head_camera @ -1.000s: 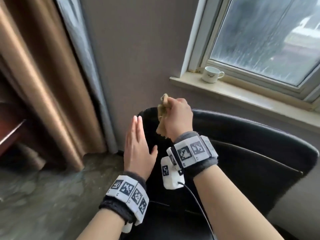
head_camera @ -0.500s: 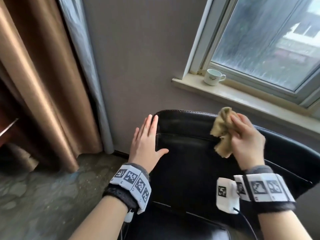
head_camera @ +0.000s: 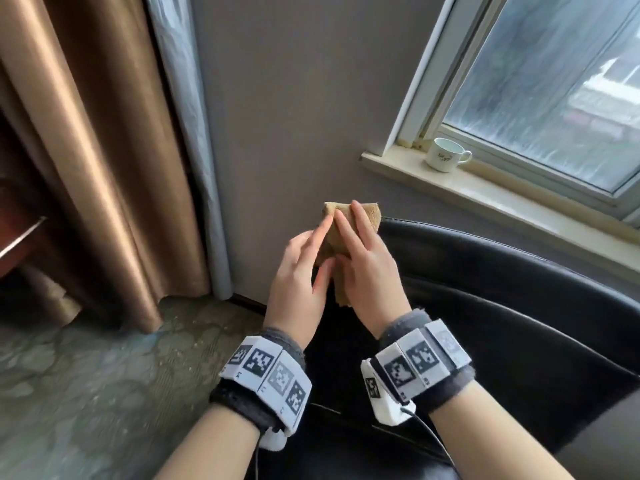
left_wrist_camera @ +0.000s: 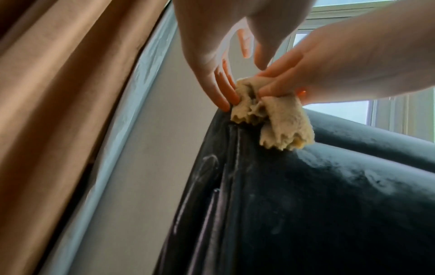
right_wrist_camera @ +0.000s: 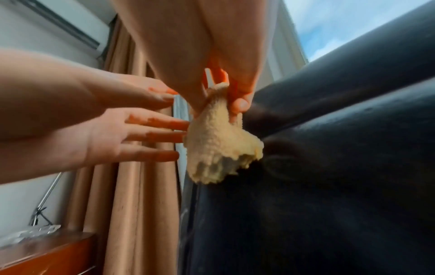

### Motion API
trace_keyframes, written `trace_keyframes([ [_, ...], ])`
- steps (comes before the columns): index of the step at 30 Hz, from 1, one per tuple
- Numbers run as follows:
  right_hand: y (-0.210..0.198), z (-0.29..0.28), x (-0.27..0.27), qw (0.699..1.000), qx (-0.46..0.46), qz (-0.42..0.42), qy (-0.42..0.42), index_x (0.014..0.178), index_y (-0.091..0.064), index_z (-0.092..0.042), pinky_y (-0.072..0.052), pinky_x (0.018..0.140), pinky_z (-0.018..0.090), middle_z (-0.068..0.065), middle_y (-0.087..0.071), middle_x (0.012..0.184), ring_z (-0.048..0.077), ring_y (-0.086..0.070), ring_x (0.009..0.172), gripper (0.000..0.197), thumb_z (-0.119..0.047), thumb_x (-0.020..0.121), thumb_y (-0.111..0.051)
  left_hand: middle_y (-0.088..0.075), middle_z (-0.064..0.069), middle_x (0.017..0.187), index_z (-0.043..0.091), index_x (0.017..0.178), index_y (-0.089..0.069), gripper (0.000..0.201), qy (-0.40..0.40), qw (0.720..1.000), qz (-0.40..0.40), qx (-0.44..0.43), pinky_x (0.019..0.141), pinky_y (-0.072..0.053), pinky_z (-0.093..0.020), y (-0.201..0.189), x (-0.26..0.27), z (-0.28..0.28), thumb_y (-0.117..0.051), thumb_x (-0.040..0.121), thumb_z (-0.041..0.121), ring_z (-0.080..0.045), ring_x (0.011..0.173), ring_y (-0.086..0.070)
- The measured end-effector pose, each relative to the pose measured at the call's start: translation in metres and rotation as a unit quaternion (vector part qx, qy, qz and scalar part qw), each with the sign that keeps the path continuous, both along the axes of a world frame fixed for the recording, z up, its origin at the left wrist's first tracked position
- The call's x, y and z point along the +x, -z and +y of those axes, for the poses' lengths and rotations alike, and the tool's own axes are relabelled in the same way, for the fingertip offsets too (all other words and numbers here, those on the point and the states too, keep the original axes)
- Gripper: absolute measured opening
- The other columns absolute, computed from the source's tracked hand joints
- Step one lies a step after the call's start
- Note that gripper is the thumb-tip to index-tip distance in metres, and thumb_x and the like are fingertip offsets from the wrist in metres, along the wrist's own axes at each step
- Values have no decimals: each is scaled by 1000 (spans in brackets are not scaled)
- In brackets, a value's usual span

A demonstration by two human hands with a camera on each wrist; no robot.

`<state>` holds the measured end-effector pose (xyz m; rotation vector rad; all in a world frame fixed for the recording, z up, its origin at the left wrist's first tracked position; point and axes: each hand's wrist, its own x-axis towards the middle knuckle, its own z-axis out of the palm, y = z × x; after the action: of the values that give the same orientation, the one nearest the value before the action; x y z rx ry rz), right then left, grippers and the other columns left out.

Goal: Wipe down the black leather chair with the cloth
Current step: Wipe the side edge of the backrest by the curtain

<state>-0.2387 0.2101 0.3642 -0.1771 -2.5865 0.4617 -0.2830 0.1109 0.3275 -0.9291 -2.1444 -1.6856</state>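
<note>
The black leather chair (head_camera: 502, 306) fills the lower right of the head view, its curved backrest against the wall. My right hand (head_camera: 360, 251) grips a bunched tan cloth (head_camera: 372, 218) at the left end of the backrest's top edge. My left hand (head_camera: 308, 254) is beside it, its fingers straight and touching the cloth. In the left wrist view the cloth (left_wrist_camera: 280, 121) hangs onto the chair's top seam (left_wrist_camera: 306, 204). In the right wrist view my thumb and fingers (right_wrist_camera: 240, 104) pinch the cloth (right_wrist_camera: 216, 145), and the left fingertips (right_wrist_camera: 164, 135) reach its side.
A brown curtain (head_camera: 104, 150) with a grey lining (head_camera: 187, 133) hangs left of the chair. A white cup (head_camera: 445, 155) stands on the windowsill (head_camera: 519, 202) behind the backrest. Dark wooden furniture (head_camera: 17, 237) is at far left, above patterned carpet (head_camera: 86, 393).
My right hand has swept the cloth from the middle of the backrest to its left end. My left hand has lifted off the chair's left edge and now touches the cloth.
</note>
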Motion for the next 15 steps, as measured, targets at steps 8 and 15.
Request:
trace_keyframes([
  [8,-17,-3,4,984,-56,-135,-105,148,-6,-12,-29,97,10,14,-39,144,21,-46,125,79,10,81,-41,-39,-19,141,-2,125,-54,47,-44,988,130,-67,110,-31,-37,14,-11,5,-57,79,9,-28,129,-38],
  [15,-35,39,16,992,118,-17,43,138,-42,-23,-33,104,39,-1,-34,150,26,-41,123,57,-9,86,-61,-54,-13,131,3,96,-61,30,-42,978,182,-91,102,-38,-42,13,-35,12,-67,69,14,-21,123,-41],
])
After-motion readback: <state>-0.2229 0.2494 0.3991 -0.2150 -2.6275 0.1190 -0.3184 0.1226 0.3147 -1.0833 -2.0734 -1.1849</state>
